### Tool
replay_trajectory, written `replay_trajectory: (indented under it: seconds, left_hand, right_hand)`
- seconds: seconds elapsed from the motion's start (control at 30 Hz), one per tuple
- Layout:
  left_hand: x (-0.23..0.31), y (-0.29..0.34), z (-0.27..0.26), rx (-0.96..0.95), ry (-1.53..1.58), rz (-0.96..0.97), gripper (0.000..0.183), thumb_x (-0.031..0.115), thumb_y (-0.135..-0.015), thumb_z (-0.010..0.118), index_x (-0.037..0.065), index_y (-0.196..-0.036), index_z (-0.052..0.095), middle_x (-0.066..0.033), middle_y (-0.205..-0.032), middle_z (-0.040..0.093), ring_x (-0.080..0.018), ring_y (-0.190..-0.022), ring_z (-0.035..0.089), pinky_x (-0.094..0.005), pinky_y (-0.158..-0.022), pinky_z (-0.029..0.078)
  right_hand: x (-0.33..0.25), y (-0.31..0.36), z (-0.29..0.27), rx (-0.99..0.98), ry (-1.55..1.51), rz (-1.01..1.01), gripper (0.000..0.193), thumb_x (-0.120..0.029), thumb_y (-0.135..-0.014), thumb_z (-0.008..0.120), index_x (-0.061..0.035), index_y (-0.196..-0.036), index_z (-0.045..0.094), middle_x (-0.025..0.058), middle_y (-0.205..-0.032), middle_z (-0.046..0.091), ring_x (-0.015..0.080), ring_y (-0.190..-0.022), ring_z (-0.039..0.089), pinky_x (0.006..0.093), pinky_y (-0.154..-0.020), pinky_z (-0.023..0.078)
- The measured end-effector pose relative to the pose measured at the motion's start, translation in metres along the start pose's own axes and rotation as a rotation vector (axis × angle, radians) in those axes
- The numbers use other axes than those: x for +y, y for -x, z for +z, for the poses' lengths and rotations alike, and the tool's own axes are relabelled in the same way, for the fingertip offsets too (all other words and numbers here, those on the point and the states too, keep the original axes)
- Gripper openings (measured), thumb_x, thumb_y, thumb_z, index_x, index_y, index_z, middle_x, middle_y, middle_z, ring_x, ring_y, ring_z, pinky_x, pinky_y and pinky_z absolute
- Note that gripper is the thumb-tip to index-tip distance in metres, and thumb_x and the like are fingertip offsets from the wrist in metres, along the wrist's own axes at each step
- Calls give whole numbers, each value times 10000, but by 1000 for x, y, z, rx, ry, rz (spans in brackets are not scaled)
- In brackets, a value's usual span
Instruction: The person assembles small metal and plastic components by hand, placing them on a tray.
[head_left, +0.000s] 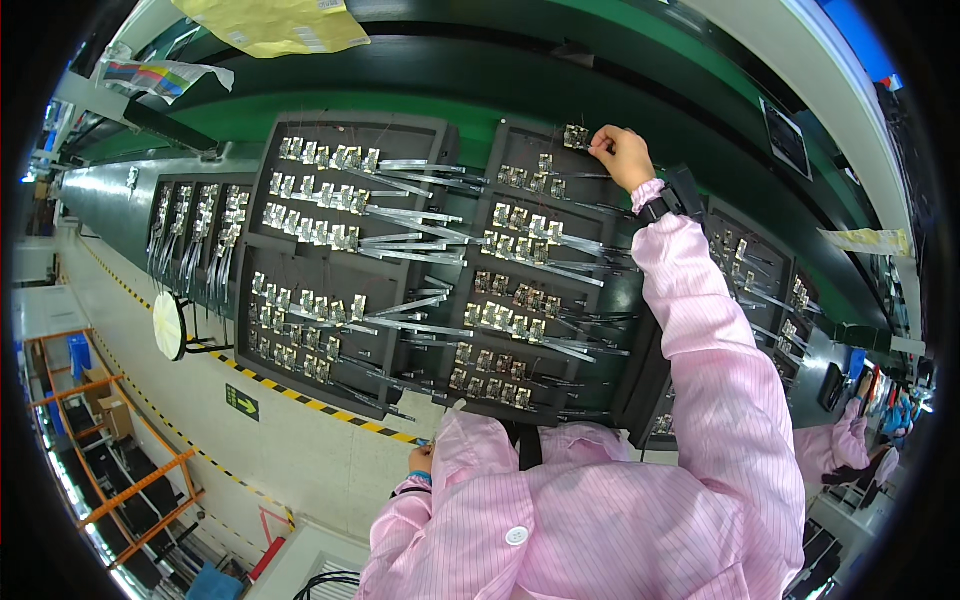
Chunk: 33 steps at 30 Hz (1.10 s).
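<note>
My right hand (622,158) reaches to the far edge of a dark foam tray (512,138). Its thumb and fingertips are pinched on a small circuit board (576,137) at the tray's top end. Below that hand, rows of similar circuit boards (515,218) with flat silvery strips lie in the tray's slots. A second foam tray (400,128) to the left holds more rows of them. Down by my left side hangs my left hand (421,459), close to the pink smock. Its fingers are mostly hidden, and a bit of blue shows beside it.
Smaller trays of boards (205,205) stand at the bench's left end; more trays (745,255) lie beyond my right arm. A round stool (169,326) is on the floor at left, near an orange-framed rack (140,490). Another person in pink (835,450) is at far right.
</note>
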<state>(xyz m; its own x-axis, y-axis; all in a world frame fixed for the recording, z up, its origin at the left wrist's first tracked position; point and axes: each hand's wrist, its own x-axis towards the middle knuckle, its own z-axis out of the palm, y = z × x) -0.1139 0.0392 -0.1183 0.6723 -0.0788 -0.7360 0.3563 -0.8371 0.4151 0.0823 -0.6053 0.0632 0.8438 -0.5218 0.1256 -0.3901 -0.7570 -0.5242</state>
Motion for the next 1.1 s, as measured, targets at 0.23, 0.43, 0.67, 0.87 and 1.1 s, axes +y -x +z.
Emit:
replay_trajectory:
  seconds: [0.23, 0.43, 0.67, 0.87, 1.1]
  left_hand:
    - [2, 0, -1, -10, -15, -19, 334, 328, -757, 650, -2, -804, 662, -241, -705, 605, -377, -687, 615, -389, -605, 464]
    - [-18, -9, 6, -5, -54, -25, 341, 311, -751, 654, -21, -827, 657, -238, -722, 617, -367, -692, 620, -376, -619, 469]
    - [-5, 0, 3, 31, 81, -10, 336, 310, -710, 661, -20, -684, 604, -192, -584, 569, -231, -532, 535, -356, -551, 427]
    - [-7, -1, 4, 7, 42, -30, 328, 299, -706, 659, -26, -716, 616, -194, -606, 582, -226, -554, 552, -348, -564, 436]
    - [-15, -5, 6, -26, 36, -57, 311, 281, -695, 667, -20, -767, 641, -178, -637, 612, -208, -593, 580, -330, -594, 451]
  right_hand:
    - [10, -1, -12, 83, -127, -19, 155, -86, -691, 703, -51, -837, 663, 54, -706, 638, 170, -636, 536, 293, -641, 450]
    - [9, 4, -18, -78, -154, 69, 157, -75, -708, 693, -18, -852, 674, 69, -699, 640, 130, -588, 516, 260, -610, 449]
    - [32, 10, 11, -291, -126, 95, 159, -108, -716, 693, -37, -856, 672, 70, -716, 644, 151, -636, 588, 268, -641, 469]
    - [21, 14, 14, -260, 71, 26, 154, -145, -695, 698, -77, -830, 674, 66, -733, 648, 235, -778, 587, 340, -753, 454]
    - [15, 12, 8, -218, 158, -122, 140, -177, -703, 694, -83, -804, 673, 72, -742, 654, 264, -798, 578, 372, -753, 454]
